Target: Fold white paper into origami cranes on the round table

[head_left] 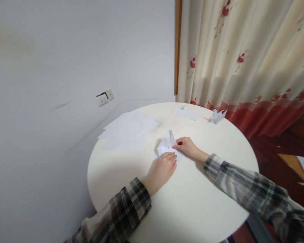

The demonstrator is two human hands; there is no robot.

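A partly folded sheet of white paper lies on the round white table in front of me, its pointed end facing away. My left hand rests over its near left part, fingers bent together and pressed on the paper. From the right, my right hand pinches the paper's right edge between thumb and forefinger. Part of the near side of the paper is hidden under my left hand.
Loose white sheets overlap on the table's left side. At the back, a small folded paper piece sits by a flat sheet. A larger folded paper shape stands near the right edge. Wall and curtain border the table.
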